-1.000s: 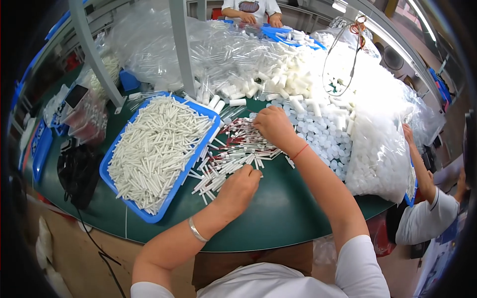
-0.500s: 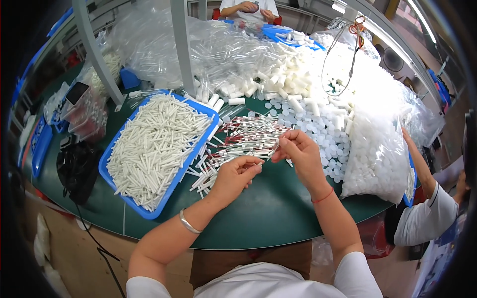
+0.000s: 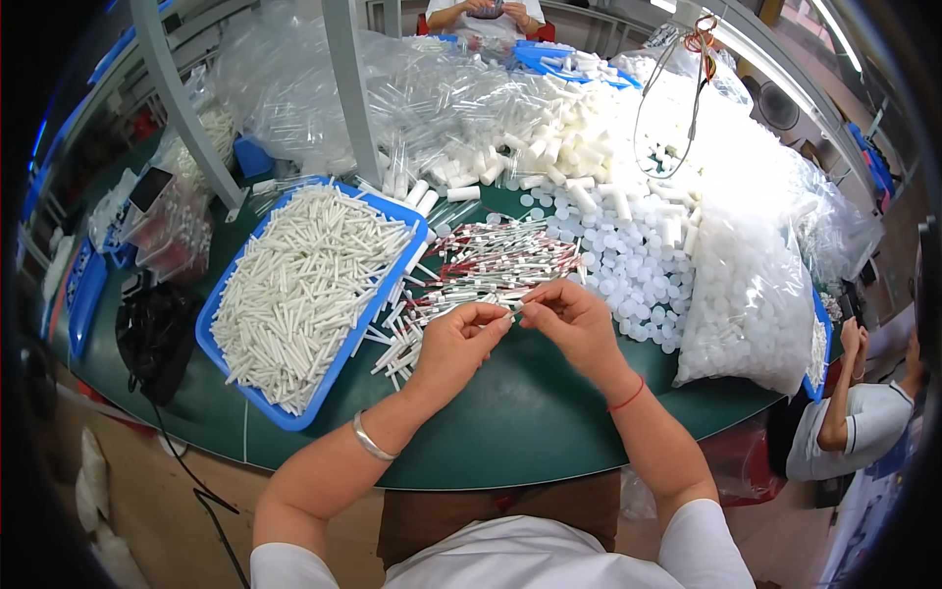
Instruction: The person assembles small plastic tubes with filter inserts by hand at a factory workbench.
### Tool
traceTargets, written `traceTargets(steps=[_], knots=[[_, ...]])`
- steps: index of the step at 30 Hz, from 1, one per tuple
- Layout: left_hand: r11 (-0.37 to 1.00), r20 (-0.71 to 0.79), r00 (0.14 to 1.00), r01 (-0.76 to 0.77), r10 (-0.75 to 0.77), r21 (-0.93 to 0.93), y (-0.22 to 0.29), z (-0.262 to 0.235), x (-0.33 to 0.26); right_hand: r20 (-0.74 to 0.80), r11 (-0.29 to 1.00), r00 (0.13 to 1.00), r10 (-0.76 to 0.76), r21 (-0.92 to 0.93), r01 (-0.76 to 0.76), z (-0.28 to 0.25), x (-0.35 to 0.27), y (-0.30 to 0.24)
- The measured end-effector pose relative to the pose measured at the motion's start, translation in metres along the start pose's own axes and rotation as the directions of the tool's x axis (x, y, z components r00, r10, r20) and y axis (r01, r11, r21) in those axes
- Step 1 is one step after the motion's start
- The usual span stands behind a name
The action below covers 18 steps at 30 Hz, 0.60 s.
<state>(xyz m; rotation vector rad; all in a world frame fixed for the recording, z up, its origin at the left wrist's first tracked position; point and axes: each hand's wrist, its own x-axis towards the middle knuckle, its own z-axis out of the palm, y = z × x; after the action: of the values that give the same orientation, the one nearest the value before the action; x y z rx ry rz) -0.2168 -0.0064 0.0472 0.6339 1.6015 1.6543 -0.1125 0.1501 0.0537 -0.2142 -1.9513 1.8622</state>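
Observation:
My left hand (image 3: 457, 344) and my right hand (image 3: 577, 326) meet over the near middle of the green table, thumbs and forefingers pinched. Between the fingertips shows a bit of a small, thin whitish piece (image 3: 517, 310); its kind is too small to tell, and most of it is covered by the fingers. Just beyond the hands lies a loose pile of thin white-ended sticks with dark red parts (image 3: 500, 257). Some plain short white sticks (image 3: 391, 346) lie beside my left hand. A blue tray (image 3: 296, 423) heaped with similar white sticks stands to the left.
Translucent round caps (image 3: 628, 270) lie right of the pile, beside a full clear plastic bag (image 3: 741, 324). White foam cylinders (image 3: 559, 147) and clear tubes are heaped behind. A grey post (image 3: 350, 93) rises behind the tray. Co-workers sit at the far side and at right.
My right hand has moved left and slightly down, so its fingertips now meet those of my left hand. The left hand has barely moved. The co-worker at right has drawn an arm back.

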Motion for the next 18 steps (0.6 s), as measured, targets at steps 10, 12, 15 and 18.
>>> traceTargets(steps=[10,12,15,18], knots=[[0.965,-0.092,0.97,-0.209,0.225,0.16,0.01,0.014,-0.003,0.047,0.96,0.985,0.166,0.222,-0.172,0.005,-0.003,-0.017],[0.97,-0.057,0.983,-0.159,0.172,0.184,0.025,0.022,0.001,0.016,0.983,0.996,0.089,0.16,-0.09,-0.006,-0.001,-0.017],[0.957,0.041,0.975,-0.223,0.219,0.183,0.036,0.037,0.015,-0.187,0.984,0.982,0.022,0.176,0.011,-0.036,0.007,-0.034],[0.604,0.214,0.874,-0.46,0.435,0.651,0.034,0.048,0.038,-0.337,0.972,0.941,0.011,0.224,0.068,-0.061,0.011,-0.053]])
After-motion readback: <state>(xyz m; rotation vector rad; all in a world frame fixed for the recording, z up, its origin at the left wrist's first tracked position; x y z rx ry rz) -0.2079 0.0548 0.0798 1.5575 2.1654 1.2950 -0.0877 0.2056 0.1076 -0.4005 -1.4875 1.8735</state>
